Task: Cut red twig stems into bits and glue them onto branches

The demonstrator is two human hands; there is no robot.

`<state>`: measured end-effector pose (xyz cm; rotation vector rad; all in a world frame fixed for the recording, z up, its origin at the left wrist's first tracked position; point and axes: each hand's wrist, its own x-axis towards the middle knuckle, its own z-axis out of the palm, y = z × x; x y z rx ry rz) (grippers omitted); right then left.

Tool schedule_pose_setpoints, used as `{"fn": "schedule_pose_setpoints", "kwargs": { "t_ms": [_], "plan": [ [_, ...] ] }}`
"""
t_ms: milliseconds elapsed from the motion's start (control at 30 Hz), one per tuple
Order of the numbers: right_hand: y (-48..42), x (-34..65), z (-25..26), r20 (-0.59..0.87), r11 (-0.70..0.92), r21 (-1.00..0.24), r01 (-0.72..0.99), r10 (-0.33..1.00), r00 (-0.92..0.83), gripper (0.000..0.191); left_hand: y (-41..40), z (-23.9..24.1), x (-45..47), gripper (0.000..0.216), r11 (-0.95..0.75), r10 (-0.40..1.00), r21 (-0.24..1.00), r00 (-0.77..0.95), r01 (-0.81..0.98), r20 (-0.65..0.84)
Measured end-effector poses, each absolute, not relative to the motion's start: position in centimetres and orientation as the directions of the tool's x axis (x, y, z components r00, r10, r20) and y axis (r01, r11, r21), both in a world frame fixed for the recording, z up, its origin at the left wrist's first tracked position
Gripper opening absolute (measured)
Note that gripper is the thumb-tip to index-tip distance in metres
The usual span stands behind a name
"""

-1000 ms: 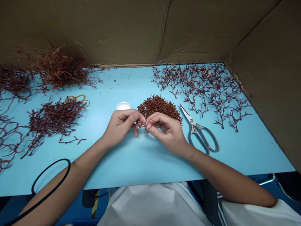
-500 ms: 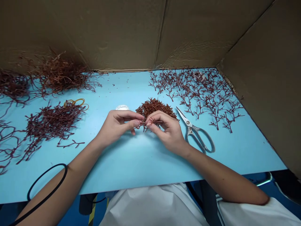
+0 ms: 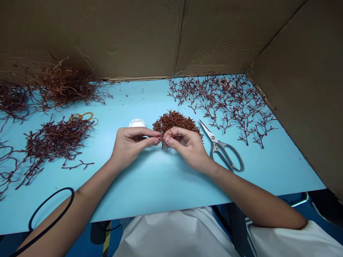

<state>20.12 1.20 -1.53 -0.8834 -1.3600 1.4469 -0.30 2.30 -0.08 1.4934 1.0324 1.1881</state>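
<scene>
My left hand (image 3: 135, 144) and my right hand (image 3: 187, 145) meet at the middle of the table, thumbs and forefingers pinched on a small reddish-brown twig piece (image 3: 162, 138). Much of that piece is covered by the fingertips. Just behind the hands lies a mound of short brown twig pieces (image 3: 175, 120). A small white round dish (image 3: 137, 123) sits beyond my left hand, partly covered by it. To the right of my right hand, metal scissors (image 3: 220, 147) rest on the table with blades pointing away.
Branched twigs (image 3: 230, 96) spread over the back right. At left are a pile of twig pieces (image 3: 56, 141), yellow rubber bands (image 3: 85, 116) and a tangled heap of stems (image 3: 65, 84). Cardboard walls (image 3: 134, 39) close off the blue table (image 3: 160, 182). A black cable (image 3: 50, 200) loops by my left forearm.
My view has shifted slightly, moving the scene a little to the left. Both hands keep their pinch close together, with the left fingers drawn in somewhat.
</scene>
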Motion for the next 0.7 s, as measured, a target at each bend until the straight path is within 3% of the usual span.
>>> {"fn": "schedule_pose_setpoints", "kwargs": {
  "t_ms": [333, 533, 600, 700],
  "plan": [
    [1.26, 20.28, -1.4, -0.068, -0.19, -0.947, -0.261, 0.908, -0.413, 0.035, 1.91, -0.56, -0.23, 0.01, -0.478, 0.872, 0.867, 0.195, 0.139, 0.449],
    [1.11, 20.24, -1.16, -0.169, -0.461, -0.783, -0.417, 0.803, -0.571, 0.03, 1.71, -0.52, -0.33, 0.022, -0.653, 0.757, 0.728, 0.216, 0.21, 0.617],
    [1.05, 20.27, -0.96, -0.184, -0.5, -0.749, -0.434, 0.787, -0.589, 0.03, 1.6, -0.52, -0.26, 0.021, -0.657, 0.754, 0.723, 0.209, 0.215, 0.623],
    [1.03, 20.28, -0.8, -0.186, -0.495, -0.748, -0.442, 0.796, -0.576, 0.029, 1.43, -0.55, 0.08, 0.019, -0.552, 0.833, 0.817, 0.155, 0.166, 0.532]
  ]
}}
